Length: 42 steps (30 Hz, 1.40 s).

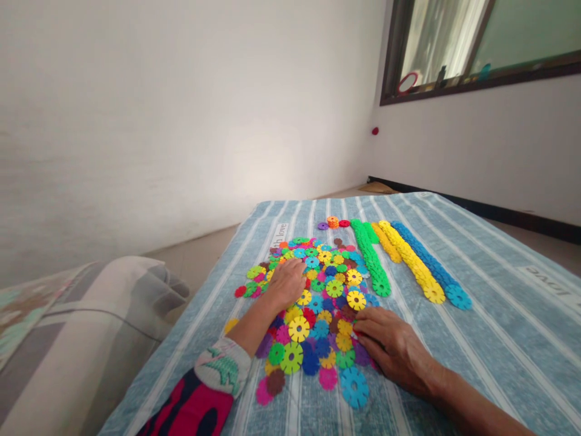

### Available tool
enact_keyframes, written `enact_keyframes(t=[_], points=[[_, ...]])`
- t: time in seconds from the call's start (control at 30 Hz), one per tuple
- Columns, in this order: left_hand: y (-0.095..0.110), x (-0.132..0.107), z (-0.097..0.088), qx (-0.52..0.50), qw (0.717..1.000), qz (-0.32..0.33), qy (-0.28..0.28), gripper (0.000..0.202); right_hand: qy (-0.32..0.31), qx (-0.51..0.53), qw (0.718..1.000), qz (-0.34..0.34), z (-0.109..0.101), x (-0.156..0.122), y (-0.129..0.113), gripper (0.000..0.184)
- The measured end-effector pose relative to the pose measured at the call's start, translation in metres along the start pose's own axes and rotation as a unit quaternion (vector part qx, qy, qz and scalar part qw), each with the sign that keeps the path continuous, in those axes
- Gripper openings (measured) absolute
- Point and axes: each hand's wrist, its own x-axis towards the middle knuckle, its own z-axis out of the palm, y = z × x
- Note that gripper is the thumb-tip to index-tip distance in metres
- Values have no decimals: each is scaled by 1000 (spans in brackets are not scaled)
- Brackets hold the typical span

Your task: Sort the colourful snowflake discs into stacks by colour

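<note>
A heap of flat plastic snowflake discs (pixel 318 303) in many colours lies on a blue striped cloth (pixel 490 284). My left hand (pixel 287 281) rests palm down on the heap's left part, fingers curled over the discs; whether it holds one is hidden. My right hand (pixel 390 345) lies flat on the heap's lower right edge, fingers stretched out toward a red disc. Beyond the heap lie long stacked rows of discs: a green row (pixel 372 259), a yellow row (pixel 411 260) and a blue row (pixel 431 266).
A short orange stack (pixel 333 221) with a purple and a red disc beside it sits at the far end. A grey cushion (pixel 113 303) lies to the left. White walls and a window (pixel 476 42) stand behind.
</note>
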Motion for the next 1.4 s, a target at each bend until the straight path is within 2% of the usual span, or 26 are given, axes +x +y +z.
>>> enact_keyframes(t=[0.23,0.4,0.53,0.63,0.77,0.87,0.93,1.07,1.13,1.23,1.4], points=[[14,-6,1,-18,998,40,-47,36,-16,-7,1000,10,0,-2,1,19],[31,-14,-9,20,994,77,-76,20,-23,-7,1000,13,0,-2,1,20],[38,-15,-17,6,992,95,-84,14,-22,-4,1000,14,-1,-1,0,19],[32,-12,-23,-24,996,55,-70,19,-18,-5,1000,12,-1,0,0,19],[12,0,-28,-45,999,0,-26,20,-22,0,1000,14,0,1,0,19],[3,16,-25,-36,999,-26,0,18,-20,6,1000,15,0,0,0,18],[6,28,-20,-29,999,-22,4,18,-29,10,999,21,0,0,1,18],[24,49,-3,-41,996,74,-28,21,-35,14,999,26,1,-1,3,18],[30,57,4,-40,993,99,-51,27,-30,14,999,25,1,-1,3,18],[27,66,9,-24,994,82,-73,32,-29,15,999,24,1,0,2,18],[0,64,3,12,996,30,-84,24,-29,16,999,21,-1,2,0,20]])
